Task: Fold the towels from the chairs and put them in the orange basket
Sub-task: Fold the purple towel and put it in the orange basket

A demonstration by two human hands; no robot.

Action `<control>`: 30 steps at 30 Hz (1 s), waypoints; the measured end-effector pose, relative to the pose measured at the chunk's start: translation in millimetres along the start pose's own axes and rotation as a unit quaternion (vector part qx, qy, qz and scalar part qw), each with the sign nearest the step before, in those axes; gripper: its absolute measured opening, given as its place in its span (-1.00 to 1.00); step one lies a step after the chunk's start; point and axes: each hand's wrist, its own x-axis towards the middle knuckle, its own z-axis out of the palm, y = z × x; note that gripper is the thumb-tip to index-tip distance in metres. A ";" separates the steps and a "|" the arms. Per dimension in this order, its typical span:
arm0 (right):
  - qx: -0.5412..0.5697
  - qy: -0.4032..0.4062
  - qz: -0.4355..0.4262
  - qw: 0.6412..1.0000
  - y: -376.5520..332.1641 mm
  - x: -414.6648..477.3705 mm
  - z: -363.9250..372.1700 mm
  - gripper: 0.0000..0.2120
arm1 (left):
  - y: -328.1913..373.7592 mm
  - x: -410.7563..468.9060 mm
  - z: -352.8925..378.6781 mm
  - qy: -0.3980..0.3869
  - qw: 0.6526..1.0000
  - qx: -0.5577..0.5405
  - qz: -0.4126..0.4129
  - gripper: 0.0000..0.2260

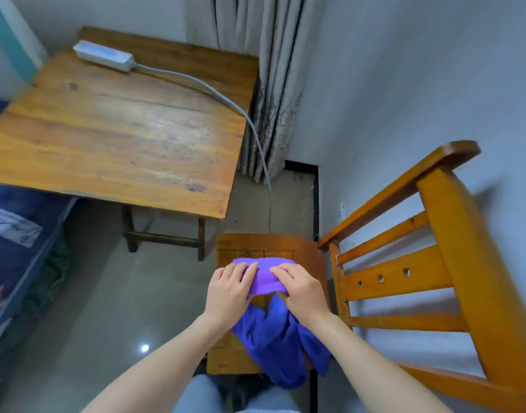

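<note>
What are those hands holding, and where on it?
The purple towel: the left hand grips its left end, the right hand its right end.

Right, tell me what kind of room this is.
Probably a bedroom in a home: a bed with blue bedding on the left, a wooden table carrying a power strip, a curtain, and a wooden chair where the left hand and right hand hold a purple towel.

- Sitting folded into a short, thick band across the middle of the wooden chair [264, 245] seat: purple towel [266, 278].
- Lying crumpled and unfolded just nearer on the same seat, spilling over its front edge: blue towel [270, 341].
</note>
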 end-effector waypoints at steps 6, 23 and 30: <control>-0.043 0.007 -0.046 0.998 2.5 37.4 -61.3 -0.46 | -14.7 43.0 -62.2 0.058 0.990 0.053 0.120 -0.49; -0.162 0.187 -0.068 0.967 -2.5 113.8 -237.3 -0.53 | 6.4 186.6 -239.7 0.208 0.931 0.096 0.282 -0.51; -0.204 0.212 -0.087 0.952 -14.2 140.0 -272.1 -0.55 | 1.0 205.8 -280.2 0.266 0.909 0.112 0.300 -0.48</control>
